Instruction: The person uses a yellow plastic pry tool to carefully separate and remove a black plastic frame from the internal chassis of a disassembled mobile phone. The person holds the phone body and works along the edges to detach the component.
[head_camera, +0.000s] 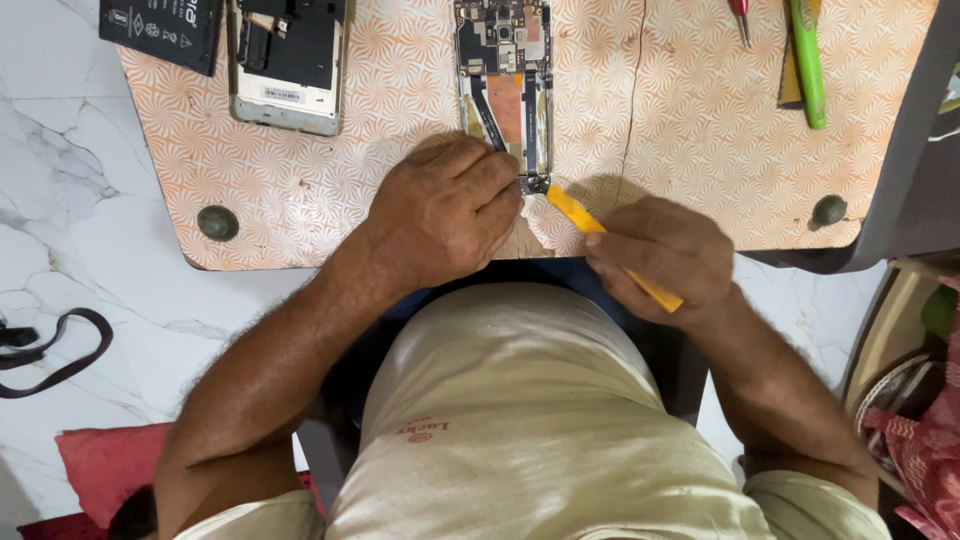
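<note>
Step in hand, as I judge it: prying at the bottom end of the opened smartphone with bare circuit board and copper-coloured panel (505, 85), which lies lengthwise on the orange-and-white patterned tabletop (680, 130), its near end just under my fingers.

My left hand (445, 215) presses down on that near end; fingers curled together over the frame corner, pinning it. My right hand (660, 255) has its fingers closed on the flat yellow plastic pry tool (610, 245), held slantwise. The tip meets the phone's lower right corner, touching it; whether it is already inside the seam I cannot tell, my left fingertips hide the spot.

Next move likely calls for a shallow, steady lever, with the left hand kept firm so the body does not slide.

Elsewhere: a second opened phone with white frame (288, 60) far left, green-handled tool (808, 60) far right, both well apart from my hands.
</note>
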